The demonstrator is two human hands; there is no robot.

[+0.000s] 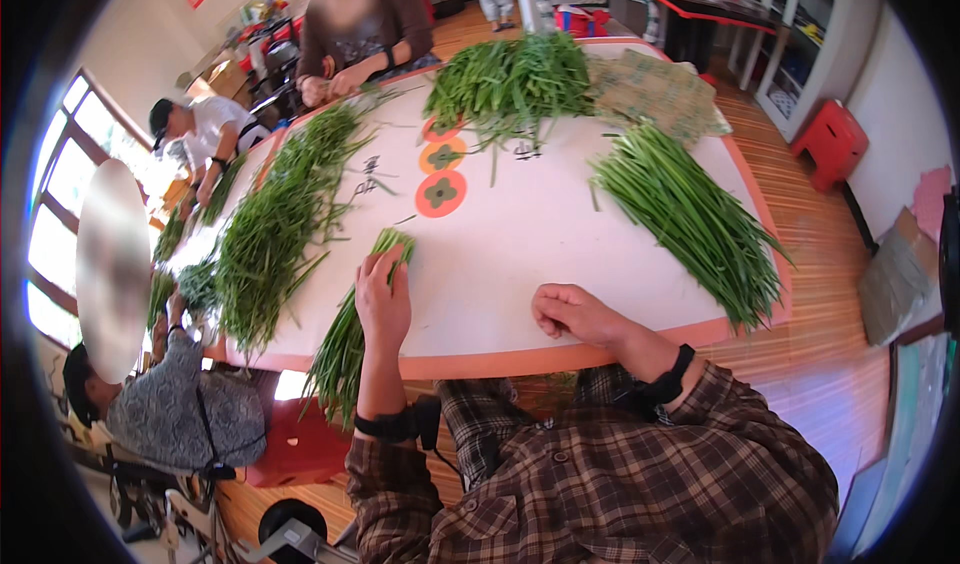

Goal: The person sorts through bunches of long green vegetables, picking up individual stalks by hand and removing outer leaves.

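Observation:
My left hand is closed round the upper part of a bundle of garlic chives. The bundle lies slanted on the white table, its leafy ends hanging over the near edge. Curled into a loose fist, my right hand rests on the table near that edge, with nothing showing between its fingers. To its right lies a thick, neatly aligned heap of chives. Left of my left hand spreads a long, looser heap of chives.
Another chive pile sits at the far edge, beside a patterned woven sack. Co-workers' hands work at the far left edge, and more people sit along the left. A red stool stands on the right; another red seat is at lower left.

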